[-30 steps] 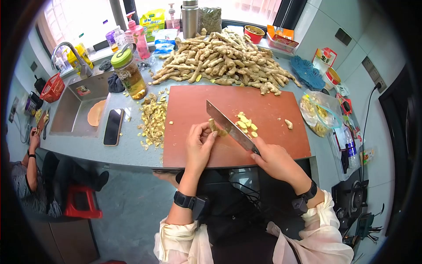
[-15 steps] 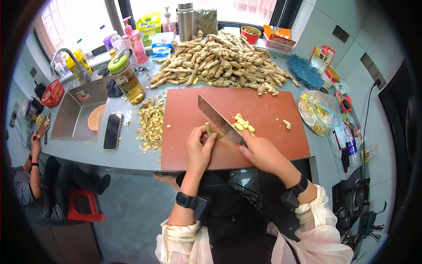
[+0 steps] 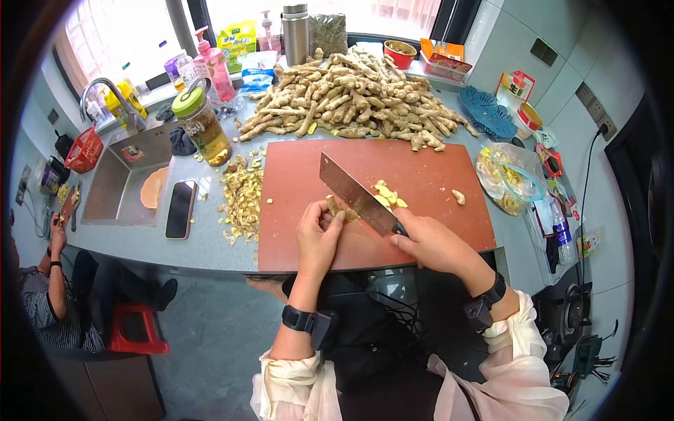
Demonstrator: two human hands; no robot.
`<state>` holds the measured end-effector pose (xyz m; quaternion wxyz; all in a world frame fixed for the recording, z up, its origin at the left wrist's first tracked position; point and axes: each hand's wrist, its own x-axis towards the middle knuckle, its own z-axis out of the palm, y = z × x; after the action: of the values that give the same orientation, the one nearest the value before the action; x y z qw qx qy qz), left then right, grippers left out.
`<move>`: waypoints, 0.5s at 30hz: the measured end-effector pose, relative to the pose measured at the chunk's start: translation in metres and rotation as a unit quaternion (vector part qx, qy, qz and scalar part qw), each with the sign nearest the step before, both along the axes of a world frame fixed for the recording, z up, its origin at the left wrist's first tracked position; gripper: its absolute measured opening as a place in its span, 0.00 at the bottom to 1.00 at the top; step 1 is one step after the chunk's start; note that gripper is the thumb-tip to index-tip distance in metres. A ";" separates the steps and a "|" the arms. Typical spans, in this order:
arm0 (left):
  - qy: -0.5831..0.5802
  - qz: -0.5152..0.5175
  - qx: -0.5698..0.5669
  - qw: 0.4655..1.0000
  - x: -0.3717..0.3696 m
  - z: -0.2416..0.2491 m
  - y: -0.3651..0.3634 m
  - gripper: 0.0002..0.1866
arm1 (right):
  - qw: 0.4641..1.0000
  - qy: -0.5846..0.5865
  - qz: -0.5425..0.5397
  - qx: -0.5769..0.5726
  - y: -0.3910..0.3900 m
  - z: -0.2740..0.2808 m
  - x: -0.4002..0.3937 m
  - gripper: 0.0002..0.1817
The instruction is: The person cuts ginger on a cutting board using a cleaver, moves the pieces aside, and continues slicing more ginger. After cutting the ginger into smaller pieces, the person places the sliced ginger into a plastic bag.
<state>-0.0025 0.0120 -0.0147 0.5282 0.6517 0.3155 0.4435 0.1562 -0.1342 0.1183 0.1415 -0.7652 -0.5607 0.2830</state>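
My left hand [image 3: 319,231] is closed around a piece of ginger [image 3: 333,205] over the near part of the reddish-brown cutting board [image 3: 302,165]. In my right hand [image 3: 432,242] is the dark handle of a cleaver [image 3: 354,193]. Its broad blade slants up to the left, beside the held ginger. Just beyond the blade lie several yellow ginger slices [image 3: 388,195]. A small ginger knob [image 3: 458,198] rests farther right on the board.
Behind the board rises a large heap of ginger roots [image 3: 351,95]. Ginger scraps [image 3: 241,196] lie left of it, near a phone [image 3: 180,209] and a lidded jar [image 3: 203,126]. A sink [image 3: 119,186] is farther left. Bagged ginger [image 3: 509,179] stands right. Another person [image 3: 60,288] sits at far left.
My right hand has shifted slightly right and down with the cleaver, and the blade shows more of its flat face. My left hand stays nearly in place with the ginger.
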 end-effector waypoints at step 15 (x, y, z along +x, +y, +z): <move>0.014 0.007 0.017 1.000 -0.002 0.002 -0.001 0.10 | 0.992 0.097 -0.079 0.005 0.019 -0.025 -0.003 0.16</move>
<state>-0.0040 0.0108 -0.0128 0.5096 0.6645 0.3200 0.4432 0.1534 -0.1149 0.0936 0.2206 -0.7754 -0.4837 0.3408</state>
